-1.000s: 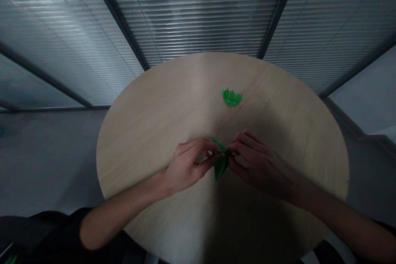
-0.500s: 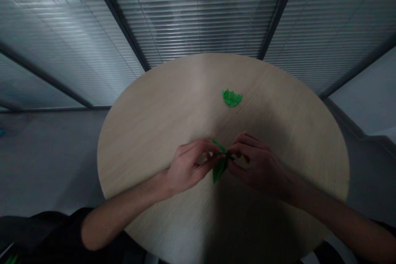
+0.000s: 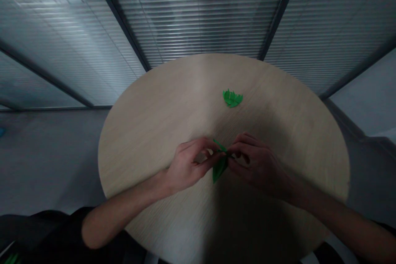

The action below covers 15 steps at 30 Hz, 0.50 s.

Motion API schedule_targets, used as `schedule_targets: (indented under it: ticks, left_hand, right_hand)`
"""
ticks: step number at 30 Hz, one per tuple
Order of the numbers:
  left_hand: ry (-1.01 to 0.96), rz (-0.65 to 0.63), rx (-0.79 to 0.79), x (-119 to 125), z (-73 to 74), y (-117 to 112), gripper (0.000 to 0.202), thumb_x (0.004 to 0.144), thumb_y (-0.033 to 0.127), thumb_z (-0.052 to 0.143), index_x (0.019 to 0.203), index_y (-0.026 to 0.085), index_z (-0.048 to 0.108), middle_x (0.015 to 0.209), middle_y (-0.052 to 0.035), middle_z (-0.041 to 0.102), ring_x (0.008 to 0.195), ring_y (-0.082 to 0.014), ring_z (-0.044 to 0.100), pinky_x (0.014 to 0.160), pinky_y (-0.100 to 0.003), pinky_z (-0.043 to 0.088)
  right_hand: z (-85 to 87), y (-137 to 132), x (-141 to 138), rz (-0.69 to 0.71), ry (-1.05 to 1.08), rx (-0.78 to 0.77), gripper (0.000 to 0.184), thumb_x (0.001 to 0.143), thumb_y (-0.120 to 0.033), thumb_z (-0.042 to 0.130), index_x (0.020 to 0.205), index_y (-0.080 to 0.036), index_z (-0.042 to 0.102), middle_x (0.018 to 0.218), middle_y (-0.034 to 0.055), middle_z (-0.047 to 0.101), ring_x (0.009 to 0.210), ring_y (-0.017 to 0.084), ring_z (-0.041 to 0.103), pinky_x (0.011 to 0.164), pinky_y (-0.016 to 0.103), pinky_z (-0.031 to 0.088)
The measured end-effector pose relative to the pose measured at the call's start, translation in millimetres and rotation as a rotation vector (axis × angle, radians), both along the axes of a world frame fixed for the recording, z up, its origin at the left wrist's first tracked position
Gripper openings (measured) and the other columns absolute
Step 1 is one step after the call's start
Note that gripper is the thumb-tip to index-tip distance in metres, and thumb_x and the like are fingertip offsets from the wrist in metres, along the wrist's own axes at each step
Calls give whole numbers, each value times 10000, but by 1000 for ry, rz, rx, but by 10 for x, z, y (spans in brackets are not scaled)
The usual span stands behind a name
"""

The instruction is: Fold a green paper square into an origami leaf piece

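Between my hands is a piece of folded green paper (image 3: 219, 169), with one pointed end hanging down and a thin tip sticking up at the top. My left hand (image 3: 193, 161) pinches it from the left with thumb and fingers. From the right, my right hand (image 3: 255, 159) pinches its edge near the middle. The fingertips of both hands nearly meet and hide the centre of the paper. Farther back on the table lies a small green pointed paper piece (image 3: 232, 98), apart from both hands.
The round wooden table (image 3: 148, 119) carries all of this, and my forearms reach over its front edge. Behind it stand glass panels with blinds (image 3: 201, 20) and dark frames. My shadow falls across the table's front right.
Hardly anything differs. Both hands keep their pinch on the green paper, with only tiny finger shifts, and the view has moved very slightly.
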<state>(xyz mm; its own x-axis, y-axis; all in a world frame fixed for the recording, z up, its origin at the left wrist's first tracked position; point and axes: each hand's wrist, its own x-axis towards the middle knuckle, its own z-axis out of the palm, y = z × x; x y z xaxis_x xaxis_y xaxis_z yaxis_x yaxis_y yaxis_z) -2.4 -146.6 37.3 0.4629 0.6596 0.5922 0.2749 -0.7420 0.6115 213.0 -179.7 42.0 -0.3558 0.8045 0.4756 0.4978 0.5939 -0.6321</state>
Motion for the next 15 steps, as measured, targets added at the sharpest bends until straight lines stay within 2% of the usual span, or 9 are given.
schedule_targets:
  ticks: [7,15]
  left_hand:
    - [-2,-8,-164,3,18,8,55,946,208,731,955,164,699,807,-19,764,635,-114,706,585,-200,579]
    - [12,-68,-156,-4,14,17,92,917,175,713,1002,159,683,916,-56,752,803,-165,723,747,-296,611]
  right_hand:
    - [-17,-1,1,-21,57,-127,73,925,-158,655,876,-189,701,766,-10,570,640,120,533,572,252,437]
    - [-19,9,15,-59,81,-161,74,906,-159,668,846,-178,708,759,-7,560,623,117,529,553,252,429]
